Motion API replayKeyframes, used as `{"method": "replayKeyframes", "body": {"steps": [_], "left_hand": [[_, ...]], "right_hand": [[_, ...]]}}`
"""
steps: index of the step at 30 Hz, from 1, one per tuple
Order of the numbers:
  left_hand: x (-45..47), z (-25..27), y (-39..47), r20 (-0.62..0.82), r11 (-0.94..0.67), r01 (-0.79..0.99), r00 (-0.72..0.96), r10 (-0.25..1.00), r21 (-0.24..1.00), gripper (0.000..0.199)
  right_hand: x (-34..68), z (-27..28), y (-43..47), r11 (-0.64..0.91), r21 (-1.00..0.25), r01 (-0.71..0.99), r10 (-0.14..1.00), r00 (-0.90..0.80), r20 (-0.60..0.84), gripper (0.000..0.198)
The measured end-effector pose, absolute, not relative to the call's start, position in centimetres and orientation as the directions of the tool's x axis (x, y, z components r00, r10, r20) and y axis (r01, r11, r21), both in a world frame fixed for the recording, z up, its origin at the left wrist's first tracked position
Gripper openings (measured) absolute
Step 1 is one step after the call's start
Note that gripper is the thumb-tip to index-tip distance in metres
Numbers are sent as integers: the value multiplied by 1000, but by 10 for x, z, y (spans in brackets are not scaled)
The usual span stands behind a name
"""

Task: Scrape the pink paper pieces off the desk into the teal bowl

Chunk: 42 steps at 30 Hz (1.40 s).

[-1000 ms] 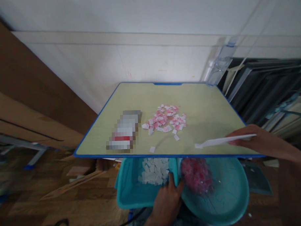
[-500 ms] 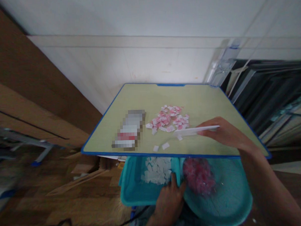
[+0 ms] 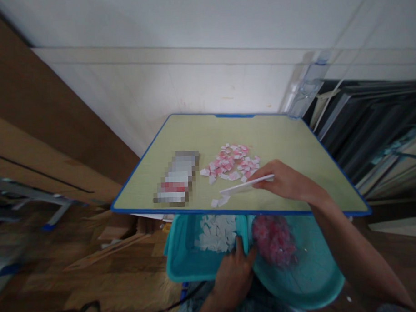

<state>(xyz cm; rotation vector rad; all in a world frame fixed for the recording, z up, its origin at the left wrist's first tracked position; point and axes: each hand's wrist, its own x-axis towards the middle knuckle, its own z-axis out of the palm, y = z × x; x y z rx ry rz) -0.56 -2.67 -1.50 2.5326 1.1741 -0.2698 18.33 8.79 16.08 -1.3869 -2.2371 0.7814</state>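
In my right hand (image 3: 275, 178) is a thin white flat strip (image 3: 241, 186), pinched between thumb and fingers and slanting down to the left over the board. Its far end is close to a few white paper pieces (image 3: 220, 201) near the front edge. Beyond it lies a loose pile of pink and white paper pieces (image 3: 228, 162). My left hand (image 3: 235, 273) is lower down, at the side rim of a teal rectangular tray (image 3: 188, 268). Its index finger points along the inside and its thumb is on the other side. White paper pieces (image 3: 217, 233) fill the tray's far part.
The yellowish board (image 3: 289, 144) has a blue edge. A pixelated oblong item (image 3: 178, 177) lies on its left. Under the front edge, a round teal basin (image 3: 318, 279) holds a pink bundle (image 3: 274, 242). A clear bottle (image 3: 306, 91) stands at the back right corner, by the wall.
My right hand has moved left and slightly toward me with the white strip. The strip's end has reached the loose white pieces near the front edge. My left hand stays in place.
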Motion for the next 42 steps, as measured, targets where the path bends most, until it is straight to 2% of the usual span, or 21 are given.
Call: {"method": "replayKeyframes", "body": {"steps": [5,13,24,31,35,39,42], "left_hand": [[-6,-12,-26,-315,-601,760,650,692,248,52],[-5,-10,-24,-338,-590,757,653,678,281,53],[-5,-14,-27,-309,-590,771,637,706,242,54],[-4,-11,-25,-350,-592,770,637,687,237,52],[-4,-10,-25,-344,-587,772,635,691,245,51],[-5,-11,-26,-318,-581,773,634,705,254,53],[-5,-11,-27,-314,-574,778,628,712,254,55]], "right_hand": [[187,161,87,343,-629,697,911,-410,43,23],[216,159,85,267,-592,761,915,-393,-92,26],[194,155,94,318,-627,711,922,-386,30,27],[217,154,89,308,-643,701,896,-440,-52,25],[224,160,80,311,-634,708,908,-418,-22,24],[209,162,80,315,-687,655,915,-402,36,23],[199,157,85,304,-706,640,903,-429,-1,21]]}}
